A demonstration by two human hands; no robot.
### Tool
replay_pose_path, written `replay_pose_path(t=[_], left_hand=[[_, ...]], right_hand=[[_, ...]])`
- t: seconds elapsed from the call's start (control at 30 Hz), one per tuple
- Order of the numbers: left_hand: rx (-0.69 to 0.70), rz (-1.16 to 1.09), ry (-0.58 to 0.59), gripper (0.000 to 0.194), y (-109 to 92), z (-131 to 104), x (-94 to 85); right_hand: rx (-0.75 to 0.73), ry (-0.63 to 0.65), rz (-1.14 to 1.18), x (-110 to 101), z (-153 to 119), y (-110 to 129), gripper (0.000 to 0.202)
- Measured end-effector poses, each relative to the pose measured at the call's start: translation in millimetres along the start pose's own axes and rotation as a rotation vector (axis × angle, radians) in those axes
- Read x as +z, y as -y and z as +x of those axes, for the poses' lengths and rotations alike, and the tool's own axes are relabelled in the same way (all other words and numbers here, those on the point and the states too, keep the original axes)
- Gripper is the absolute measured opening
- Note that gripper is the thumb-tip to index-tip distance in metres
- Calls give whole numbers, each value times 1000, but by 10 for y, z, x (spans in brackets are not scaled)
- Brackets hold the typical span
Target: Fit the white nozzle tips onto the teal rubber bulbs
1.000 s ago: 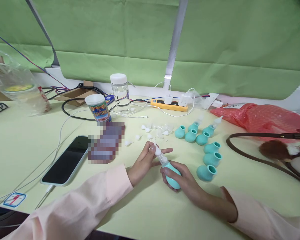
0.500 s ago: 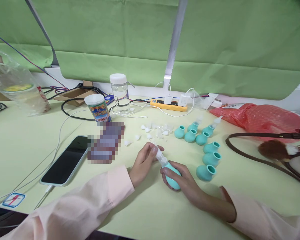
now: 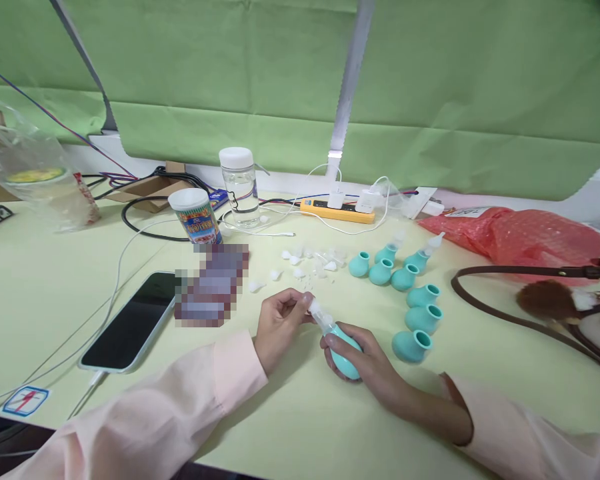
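My right hand is wrapped round a teal bulb, which points up and to the left. A clear nozzle is fitted in the bulb's neck, with a white piece at its end. The fingers of my left hand are pinched at that end; what they grip, if anything, is too small to make out. Beyond my hands lie several small white tips and clear pieces. Several open teal bulbs stand to the right, and two at the back, one of them a bulb, carry nozzles.
A phone on a cable and a blurred-out packet lie to the left. Behind stand a paper cup, a water bottle and a yellow power strip. A red bag, strap and brown brush are at right.
My left hand has shifted slightly left and its fingers have slid off the nozzle's side to its tip, so more of the nozzle shows. My right hand and its bulb have stayed put.
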State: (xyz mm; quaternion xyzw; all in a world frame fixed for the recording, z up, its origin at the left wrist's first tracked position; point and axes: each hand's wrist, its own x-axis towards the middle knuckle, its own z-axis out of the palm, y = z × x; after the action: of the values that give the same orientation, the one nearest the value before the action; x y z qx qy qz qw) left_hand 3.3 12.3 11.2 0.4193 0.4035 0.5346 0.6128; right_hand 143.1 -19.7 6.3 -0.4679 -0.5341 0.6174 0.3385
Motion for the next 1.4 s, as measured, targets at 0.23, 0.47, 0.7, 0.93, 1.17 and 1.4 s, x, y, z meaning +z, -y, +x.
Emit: replay_pose_path(t=[0.23, 0.47, 0.7, 0.93, 1.17, 1.4], left_hand=[[-32, 6, -44, 27, -18, -38, 22], [-14, 50, -122, 26, -10, -73, 56], [12, 79, -121, 26, -13, -65, 57], [26, 155, -85, 22, -16, -57, 40], [47, 169, -46, 22, 14, -93, 16], [40, 171, -31, 22, 69, -112, -3]], right_hand=[[-42, -11, -59, 19, -12, -7, 36], [-35, -59, -67, 39, -30, -26, 38], [-35, -65, -80, 49, -45, -12, 36], [-28, -34, -110, 28, -43, -4, 37], [-20, -29, -81, 10, -30, -13, 37], [-30, -48, -50, 20, -19, -7, 37]])
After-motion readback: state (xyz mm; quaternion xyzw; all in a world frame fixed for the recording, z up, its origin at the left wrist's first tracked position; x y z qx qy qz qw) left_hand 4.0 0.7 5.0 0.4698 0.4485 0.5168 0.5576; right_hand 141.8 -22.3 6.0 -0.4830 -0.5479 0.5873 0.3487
